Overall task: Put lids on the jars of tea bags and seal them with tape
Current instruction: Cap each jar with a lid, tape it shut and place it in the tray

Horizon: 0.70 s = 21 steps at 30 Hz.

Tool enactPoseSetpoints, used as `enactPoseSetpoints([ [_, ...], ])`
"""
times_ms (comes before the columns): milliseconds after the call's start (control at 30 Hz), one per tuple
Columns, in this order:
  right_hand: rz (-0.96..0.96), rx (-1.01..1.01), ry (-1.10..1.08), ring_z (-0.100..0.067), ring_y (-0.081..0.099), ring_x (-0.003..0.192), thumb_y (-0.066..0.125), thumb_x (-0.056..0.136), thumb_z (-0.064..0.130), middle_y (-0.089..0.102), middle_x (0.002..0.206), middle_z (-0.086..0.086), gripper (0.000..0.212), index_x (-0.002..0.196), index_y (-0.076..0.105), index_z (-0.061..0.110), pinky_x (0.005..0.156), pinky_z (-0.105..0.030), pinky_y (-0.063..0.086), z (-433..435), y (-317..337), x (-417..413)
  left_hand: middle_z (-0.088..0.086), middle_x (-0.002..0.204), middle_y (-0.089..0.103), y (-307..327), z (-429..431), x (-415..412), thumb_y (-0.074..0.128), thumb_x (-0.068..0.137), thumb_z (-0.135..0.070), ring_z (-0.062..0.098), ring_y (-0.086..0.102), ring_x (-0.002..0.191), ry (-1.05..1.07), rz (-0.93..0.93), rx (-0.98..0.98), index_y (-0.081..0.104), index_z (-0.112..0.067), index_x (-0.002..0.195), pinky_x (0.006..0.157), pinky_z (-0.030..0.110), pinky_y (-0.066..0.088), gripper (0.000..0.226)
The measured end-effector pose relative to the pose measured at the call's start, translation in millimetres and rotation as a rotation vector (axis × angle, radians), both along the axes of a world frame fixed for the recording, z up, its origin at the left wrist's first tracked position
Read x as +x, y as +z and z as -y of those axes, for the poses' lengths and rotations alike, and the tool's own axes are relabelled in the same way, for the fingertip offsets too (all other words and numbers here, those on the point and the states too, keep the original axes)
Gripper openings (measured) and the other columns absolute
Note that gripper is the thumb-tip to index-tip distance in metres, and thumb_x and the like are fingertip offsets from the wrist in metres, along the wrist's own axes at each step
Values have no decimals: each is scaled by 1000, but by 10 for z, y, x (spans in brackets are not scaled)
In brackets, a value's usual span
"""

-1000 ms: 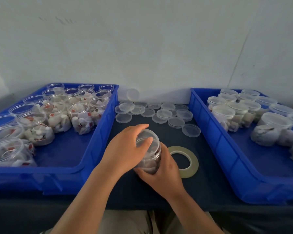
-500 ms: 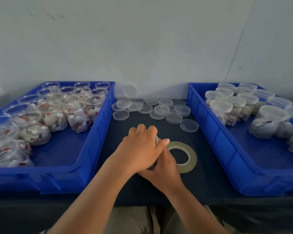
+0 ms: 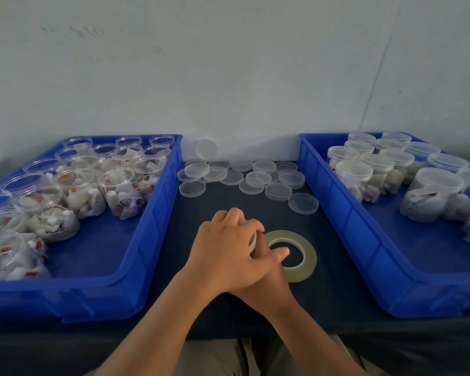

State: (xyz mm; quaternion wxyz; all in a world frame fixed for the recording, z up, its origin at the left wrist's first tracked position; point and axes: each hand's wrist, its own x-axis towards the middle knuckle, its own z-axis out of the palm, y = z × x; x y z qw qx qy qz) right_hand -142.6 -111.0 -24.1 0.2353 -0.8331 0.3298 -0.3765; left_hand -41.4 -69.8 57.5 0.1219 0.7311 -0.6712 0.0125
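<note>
The left hand [image 3: 228, 248] lies over the top of a clear jar [image 3: 253, 240], fingers curled down round its rim and thumb stretched right above the tape roll [image 3: 310, 259]. Only a pale sliver of the jar shows between the fingers. The right hand [image 3: 269, 289] reaches in beneath the left; its fingers are covered, so whether they clasp the jar cannot be told. The jar stands on the dark table [image 3: 242, 204], near its front edge, between the two bins and just beside the tape roll, which lies flat.

Behind the hands, loose lids [image 3: 258, 179] are scattered and partly stacked near the wall [image 3: 228, 77]; one leans upright against it. The left bin [image 3: 158, 226], blue, holds open jars [image 3: 120, 191] of tea bags with red-and-white tags, whose print is too small to read. The right bin [image 3: 345, 221], also blue, holds lidded jars [image 3: 353, 175].
</note>
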Motion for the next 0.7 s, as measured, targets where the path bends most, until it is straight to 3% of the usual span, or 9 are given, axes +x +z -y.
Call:
enactPoseSetpoints([
  [67, -69, -109, -86, 27, 48, 97, 57, 86, 64, 44, 86, 36, 43, 121, 48, 41, 78, -2, 43, -23, -21, 26, -21, 120, 56, 8, 32, 30, 24, 84, -91, 2, 49, 112, -11, -103, -50, 69, -46, 115, 89, 31, 42, 71],
  [133, -48, -28, -30, 29, 50, 96, 64, 83, 61, 49, 83, 40, 40, 117, 56, 41, 79, 2, 40, -12, -29, -10, -23, 111, 62, 11, 43, 69, 39, 93, -77, -3, 52, 98, -61, -123, -136, 75, -41, 102, 84, 28, 46, 52],
  [200, 23, 111, 83, 14, 65, 95, 80, 77, 48, 67, 94, 33, 41, 113, 62, 42, 73, -10, 52, 43, -36, -85, -24, 107, 67, 15, 20, 149, 52, 97, -62, -3, 58, 98, -197, -150, -165, 78, -39, 99, 86, 29, 52, 35],
  [267, 111, 180, 156, 3, 71, 99, 89, 74, 40, 72, 105, 26, 51, 117, 63, 43, 75, -21, 60, 56, -22, -134, -27, 112, 70, 20, -19, 243, 59, 95, -53, -6, 60, 113, -338, -213, -150, 78, -43, 110, 95, 23, 50, 27],
  [367, 195, 219, 173, -4, 72, 107, 93, 71, 41, 73, 115, 20, 67, 127, 58, 40, 82, -28, 62, -1, 10, -128, -35, 135, 59, 53, -89, 369, 67, 89, -55, -15, 47, 130, -386, -311, -99, 55, -50, 144, 106, 11, 35, 56],
  [433, 221, 215, 130, -5, 72, 106, 93, 70, 45, 72, 116, 19, 68, 128, 58, 37, 83, -30, 61, -15, 5, -135, -36, 145, 41, 89, -152, 455, 68, 82, -74, -14, 33, 136, -313, -244, -113, 39, -51, 153, 111, 19, 29, 80],
  [500, 234, 211, 84, -2, 70, 106, 92, 68, 50, 71, 116, 22, 69, 127, 58, 41, 83, -22, 59, -19, 12, -151, -32, 141, 37, 137, -228, 562, 65, 71, -88, -8, 32, 132, -175, -204, -98, 33, -52, 155, 108, 24, 32, 97],
  [633, 185, 209, 62, 3, 69, 106, 91, 67, 52, 70, 116, 26, 75, 132, 56, 39, 83, -22, 58, -42, 1, -133, -27, 153, 31, 179, -389, 530, 65, 83, -75, -4, 33, 137, -101, -274, 108, 24, -43, 161, 104, 23, 37, 93],
  [700, 126, 181, 35, 3, 68, 104, 83, 70, 57, 68, 117, 25, 73, 134, 53, 39, 83, -26, 59, -40, -4, -114, -19, 159, 24, 161, -413, 293, 52, 84, -80, 7, 28, 146, -60, -245, 137, 15, -38, 162, 104, 27, 37, 96],
])
